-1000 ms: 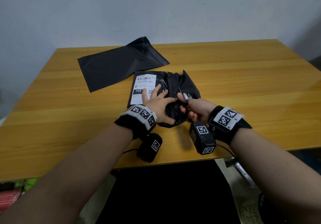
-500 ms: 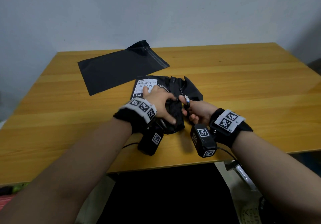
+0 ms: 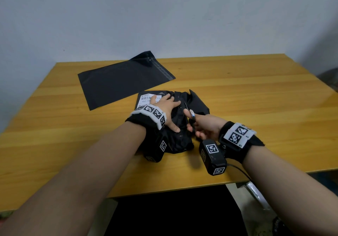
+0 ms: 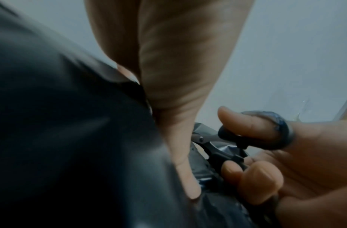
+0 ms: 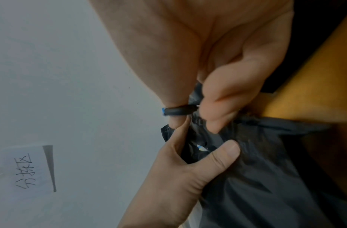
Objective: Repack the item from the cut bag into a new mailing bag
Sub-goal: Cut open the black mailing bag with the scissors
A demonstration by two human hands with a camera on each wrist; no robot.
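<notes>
— At the near edge of the table [image 3: 274,126], our right hand [image 3: 206,127] has its thumb and fingers through the handles of the scissors [image 4: 246,138], gripping them with the blades aimed into the cut bag [image 3: 197,105].

— And our left hand [image 3: 167,107]?

— It lies on the bag with fingers spread almost straight, pressing the plastic down rather than grasping it. A moment ago those fingers sat nearer the label [image 3: 146,99]; now the hand has slid forward along the fold beside the blades, and its wrist covers more of the label.

— What about the scissors themselves?

— They have moved little, staying in the same slit. We judge the cutting is still under way: the opening is being lengthened while the left hand steadies the plastic.

— Can we see the item?

— No. It is still inside the cut bag, hidden by the crumpled black plastic.

— And the new mailing bag [image 3: 118,85]?

— Flat and untouched toward the far left corner, just beyond the cut bag. So repacking proper has not begun.
</notes>
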